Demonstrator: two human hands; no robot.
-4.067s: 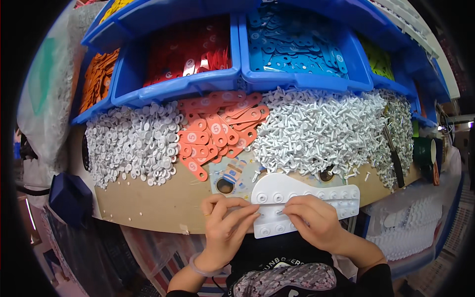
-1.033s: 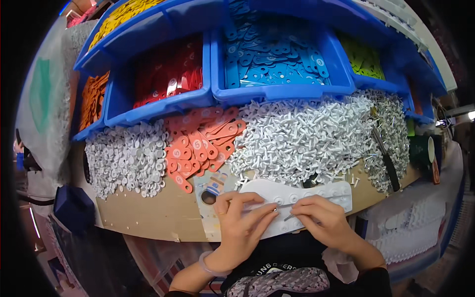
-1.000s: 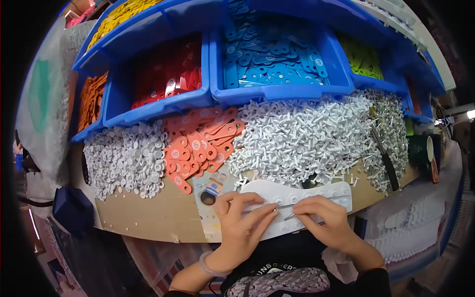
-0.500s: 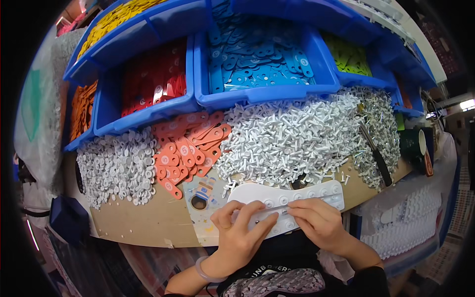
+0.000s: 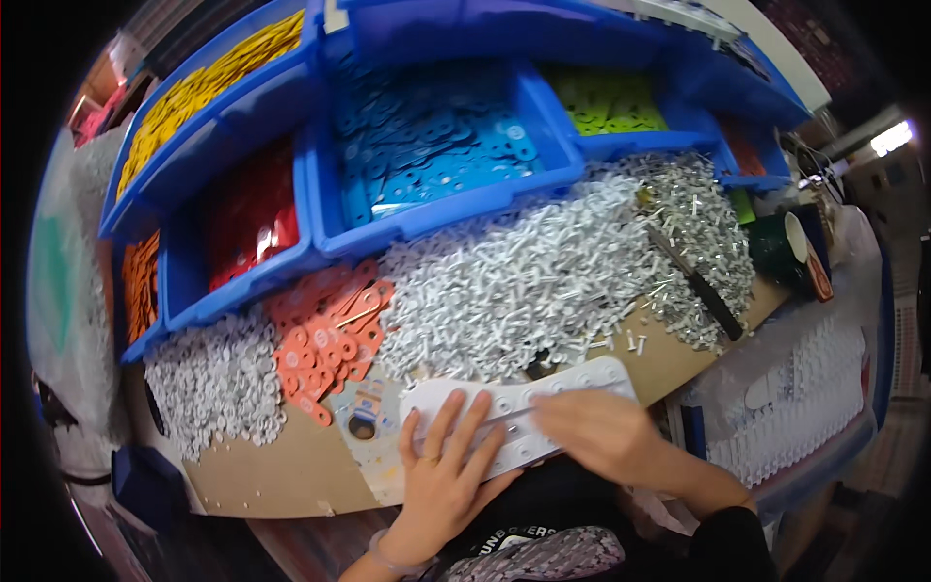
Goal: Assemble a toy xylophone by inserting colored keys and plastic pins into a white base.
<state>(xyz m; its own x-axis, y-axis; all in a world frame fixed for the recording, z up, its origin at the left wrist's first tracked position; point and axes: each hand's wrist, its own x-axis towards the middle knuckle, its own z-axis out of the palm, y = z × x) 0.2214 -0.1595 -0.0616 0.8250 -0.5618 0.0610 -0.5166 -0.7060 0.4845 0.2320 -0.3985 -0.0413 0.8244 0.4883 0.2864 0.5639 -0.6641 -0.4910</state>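
A white plastic panel with rows of round fittings lies slanted at the table's near edge. My left hand rests on its left part with stretched, spread fingers; the thumb is near the lower edge. Over the panel's right part is my right hand, smeared by motion, so its fingers and anything in them cannot be made out. Just beyond the panel spreads a heap of small white pins. Coral-red flat strips with holes lie in a pile to the left, beside a heap of small white round caps.
Blue bins at the back hold yellow, orange, red, blue and green strips. On the right, a black-handled tool lies on silvery metal pieces, near a dark green mug. Bagged white parts are at the lower right.
My left hand has gone from bent fingers at the panel to lying spread across it. My right hand has come off its pinch and is moving. The whole view has tilted and shifted.
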